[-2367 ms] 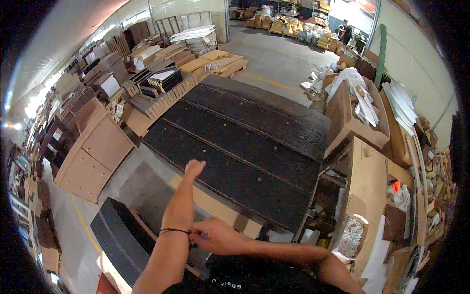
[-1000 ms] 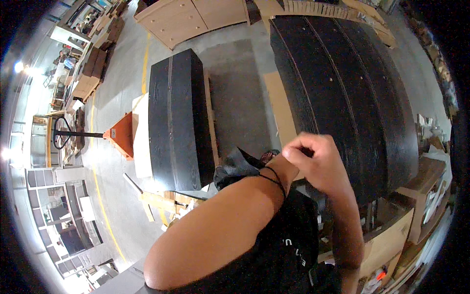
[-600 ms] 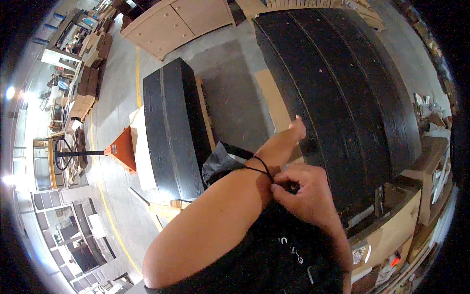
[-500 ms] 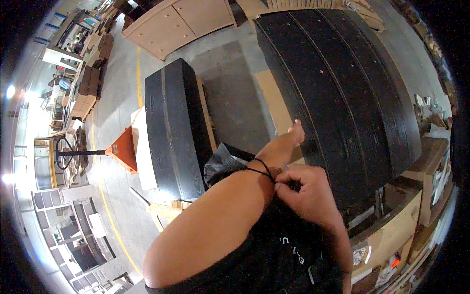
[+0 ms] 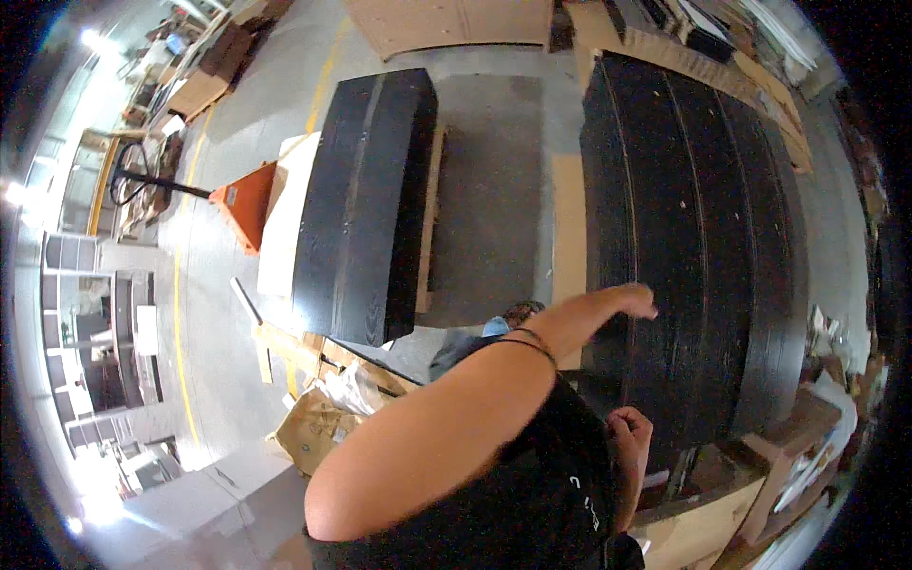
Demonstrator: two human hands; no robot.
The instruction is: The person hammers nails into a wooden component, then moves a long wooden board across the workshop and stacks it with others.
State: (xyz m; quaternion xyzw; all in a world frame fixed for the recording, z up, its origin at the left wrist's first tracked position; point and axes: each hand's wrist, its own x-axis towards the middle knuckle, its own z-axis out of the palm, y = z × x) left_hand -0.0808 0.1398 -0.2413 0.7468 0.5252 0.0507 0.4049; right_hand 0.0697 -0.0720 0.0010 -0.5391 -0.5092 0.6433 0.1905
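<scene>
Left hand (image 5: 636, 301), finger state indeterminable, extends over the broad black wood-grain unit (image 5: 722, 247) at right; right hand (image 5: 630, 439) is curled closed. Flat brown cardboard sheet (image 5: 569, 223) alongside presumably protects the unit.

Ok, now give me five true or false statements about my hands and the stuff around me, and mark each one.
1. A dark wristband is around your left wrist. True.
2. Your right hand is gripping the wristband. False: it is apart from it, lower and further right in the picture.
3. Your left hand shows against the wide black panels. True.
4. The pallet jack has a green body. False: its body is orange.
5. The narrow black block is to the right of the wide black panels. False: it is to their left.
</scene>
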